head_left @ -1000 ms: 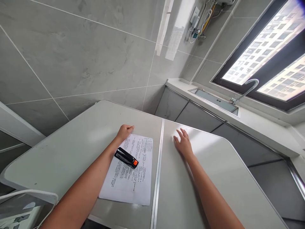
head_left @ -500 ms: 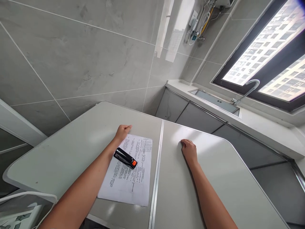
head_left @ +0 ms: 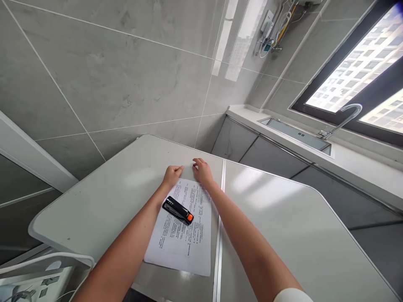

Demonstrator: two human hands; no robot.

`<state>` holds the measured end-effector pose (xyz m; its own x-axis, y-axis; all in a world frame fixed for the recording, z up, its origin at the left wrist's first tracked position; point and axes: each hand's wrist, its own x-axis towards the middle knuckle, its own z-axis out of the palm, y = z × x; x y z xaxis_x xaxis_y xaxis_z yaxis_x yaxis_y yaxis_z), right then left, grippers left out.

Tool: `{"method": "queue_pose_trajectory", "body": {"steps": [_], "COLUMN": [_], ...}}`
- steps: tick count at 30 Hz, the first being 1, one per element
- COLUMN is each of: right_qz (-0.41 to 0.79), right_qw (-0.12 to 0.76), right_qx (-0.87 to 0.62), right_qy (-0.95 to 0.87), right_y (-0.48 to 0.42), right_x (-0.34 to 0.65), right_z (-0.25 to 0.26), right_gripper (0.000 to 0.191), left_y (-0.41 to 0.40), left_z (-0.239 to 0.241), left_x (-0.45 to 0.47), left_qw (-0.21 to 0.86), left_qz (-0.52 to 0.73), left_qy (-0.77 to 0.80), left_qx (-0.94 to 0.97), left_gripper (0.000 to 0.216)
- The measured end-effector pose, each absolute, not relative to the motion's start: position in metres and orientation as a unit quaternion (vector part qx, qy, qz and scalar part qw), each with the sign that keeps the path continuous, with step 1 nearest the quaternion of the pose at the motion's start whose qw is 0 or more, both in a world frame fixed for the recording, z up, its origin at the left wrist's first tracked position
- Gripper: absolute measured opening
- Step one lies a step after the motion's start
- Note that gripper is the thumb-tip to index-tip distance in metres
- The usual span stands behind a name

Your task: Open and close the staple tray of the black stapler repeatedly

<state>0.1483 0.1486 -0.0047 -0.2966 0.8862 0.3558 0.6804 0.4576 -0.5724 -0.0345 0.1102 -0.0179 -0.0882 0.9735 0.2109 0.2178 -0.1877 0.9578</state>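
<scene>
A black stapler (head_left: 178, 210) with an orange end lies slantwise on a sheet of printed paper (head_left: 176, 256). The paper is flat on the table, its printed text running sideways to my view. My left hand (head_left: 172, 175) rests closed at the paper's far left corner, thumb pointing right, and nothing shows in it. At the far right corner is my right hand (head_left: 203, 171), fingers bent and a little apart from the thumb, nothing visible between them. A short gap separates the two hands. My right forearm covers part of the paper's right edge.
A pale folding table (head_left: 267, 235) has a metal seam (head_left: 219, 251) just right of the paper. Beyond it stand a counter with a sink (head_left: 296, 133) and a faucet (head_left: 346, 121). At the lower left is a white cable (head_left: 47, 254).
My right hand has moved left from the right half of the table to the paper's far right corner, its fingers now spreading somewhat. My left hand and the stapler stay put; the view has shifted slightly.
</scene>
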Motion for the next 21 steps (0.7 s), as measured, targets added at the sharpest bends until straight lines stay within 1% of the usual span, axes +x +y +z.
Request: {"method": "queue_pose_trajectory", "body": {"steps": [5,7,10,12,16,21], "right_qz": [0.161,0.156,0.135,0.119,0.090,0.040], "right_qw": [0.333,0.344,0.360,0.357,0.314,0.303], "right_qx": [-0.506,-0.522,-0.575,-0.624,-0.711,-0.783], "right_qy": [-0.779,-0.765,-0.723,-0.685,-0.623,-0.542], "right_y": [0.149,0.148,0.147,0.141,0.112,0.056], "right_x": [0.136,0.142,0.170,0.205,0.304,0.417], "right_z": [-0.016,-0.015,-0.011,-0.010,-0.011,-0.015], "right_gripper": [0.034,0.033,0.025,0.025,0.011,0.015], "left_y": [0.112,0.111,0.109,0.108,0.106,0.104], "left_z": [-0.020,-0.020,-0.018,-0.017,-0.014,-0.011], "left_x": [-0.035,-0.035,-0.034,-0.033,-0.032,-0.031], "left_qw": [0.362,0.361,0.361,0.363,0.364,0.358], "left_qz": [0.515,0.513,0.510,0.508,0.506,0.503], "left_qy": [0.524,0.526,0.530,0.533,0.534,0.538], "left_qx": [0.574,0.575,0.573,0.571,0.571,0.574], "left_gripper": [0.055,0.055,0.054,0.054,0.054,0.053]}}
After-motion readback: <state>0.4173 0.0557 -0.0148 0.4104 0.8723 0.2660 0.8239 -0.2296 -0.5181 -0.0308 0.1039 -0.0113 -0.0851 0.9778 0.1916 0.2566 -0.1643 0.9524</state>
